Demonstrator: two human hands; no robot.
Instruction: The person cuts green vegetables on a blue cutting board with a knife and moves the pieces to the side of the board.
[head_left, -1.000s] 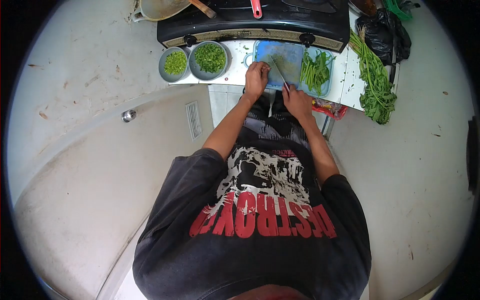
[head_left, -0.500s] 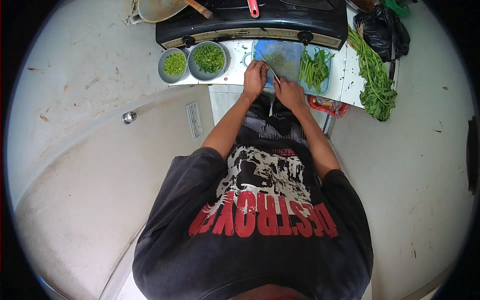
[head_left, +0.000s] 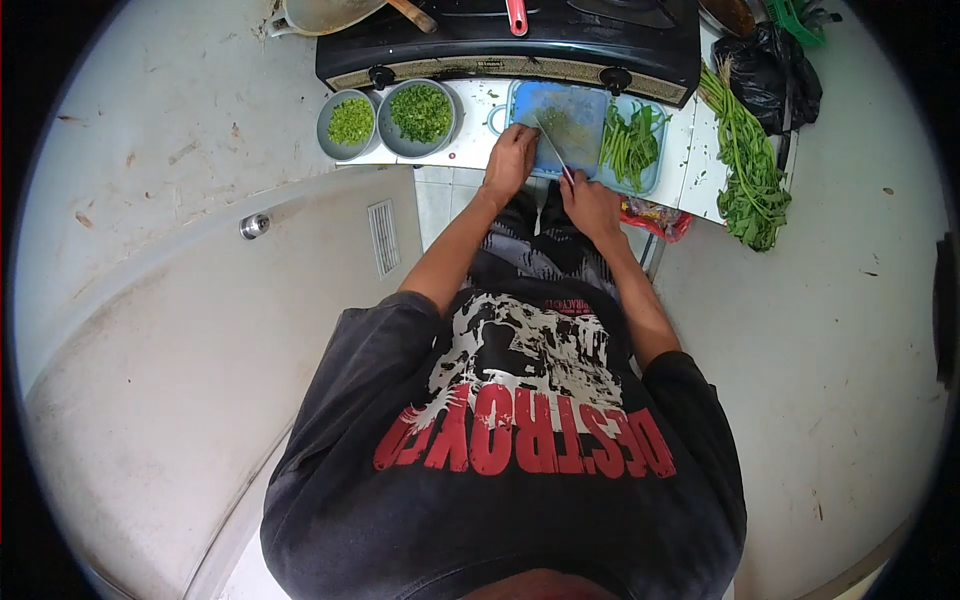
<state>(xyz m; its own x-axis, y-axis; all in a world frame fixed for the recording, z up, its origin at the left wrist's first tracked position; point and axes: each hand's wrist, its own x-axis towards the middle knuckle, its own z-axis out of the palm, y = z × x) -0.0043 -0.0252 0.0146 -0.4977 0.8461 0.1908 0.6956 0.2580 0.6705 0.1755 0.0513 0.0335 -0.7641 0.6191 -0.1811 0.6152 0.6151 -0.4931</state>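
Observation:
My right hand (head_left: 590, 203) is closed round the handle of a knife (head_left: 552, 145), its blade slanting up and left over a blue cutting board (head_left: 585, 105). At the board's left edge, my left hand (head_left: 511, 158) has its fingers curled together; what they hold, if anything, is too small to make out. Bits of chopped green lie on the board. Right of it, cut green stems and leaves (head_left: 629, 145) rest in a light blue tray (head_left: 655, 170). Two grey bowls stand to the left, one with pale chopped greens (head_left: 350, 121), the other with darker ones (head_left: 419, 112).
A black stove (head_left: 500, 50) spans the back, with a pan (head_left: 325, 14) at its left. A long leafy bunch (head_left: 750, 185) lies at the right beside a black plastic bag (head_left: 765, 75). A red bag (head_left: 665, 220) sits below the counter's edge.
My right hand and the knife have moved slightly right and down, away from my left hand. My left hand stays at the board's left edge.

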